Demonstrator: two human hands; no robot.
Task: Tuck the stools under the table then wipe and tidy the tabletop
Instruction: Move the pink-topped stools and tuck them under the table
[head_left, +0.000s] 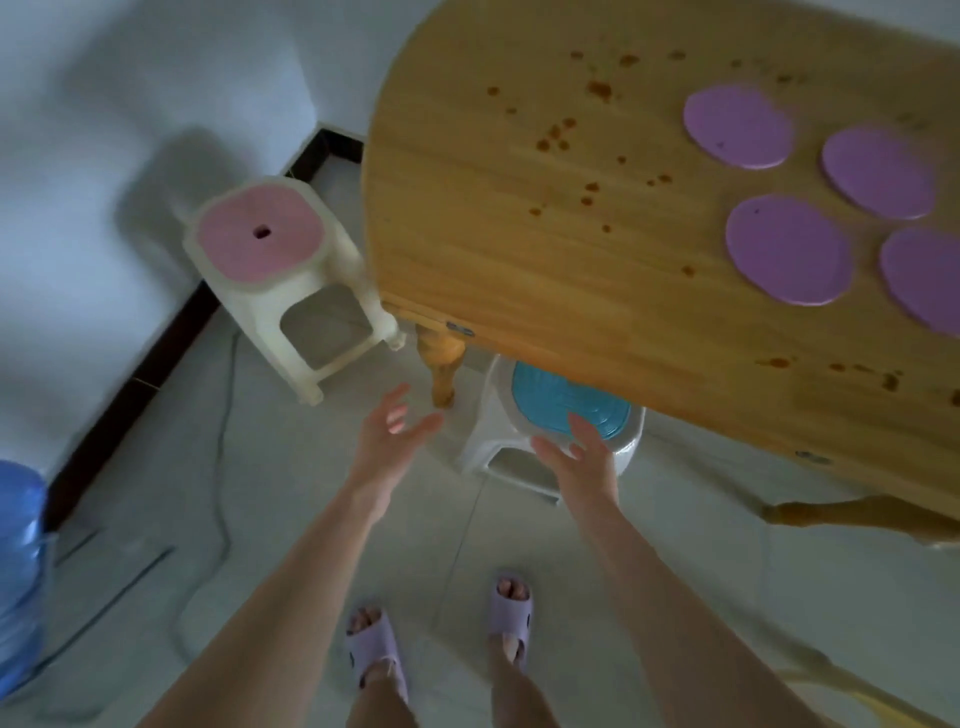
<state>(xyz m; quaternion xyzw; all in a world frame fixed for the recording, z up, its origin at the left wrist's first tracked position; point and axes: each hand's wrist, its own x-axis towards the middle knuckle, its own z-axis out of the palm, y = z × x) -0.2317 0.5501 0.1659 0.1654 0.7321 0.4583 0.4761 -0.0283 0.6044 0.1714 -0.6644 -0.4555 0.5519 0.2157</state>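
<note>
Both hands, left hand (392, 434) and right hand (576, 454), hang spread and empty by the blue stool (563, 415) at centre frame, half under the table (597, 218). It looks like light, stiff plastic; I'd grip its seat rim.

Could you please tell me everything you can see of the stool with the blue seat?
The blue stool looks like plastic: a pale grey-white body with a round turquoise seat marked by raised rings. It stands upright on the tiled floor, its far part hidden under the edge of the wooden table, beside a turned table leg. The right hand, open, reaches over its near rim; contact cannot be judged.
</note>
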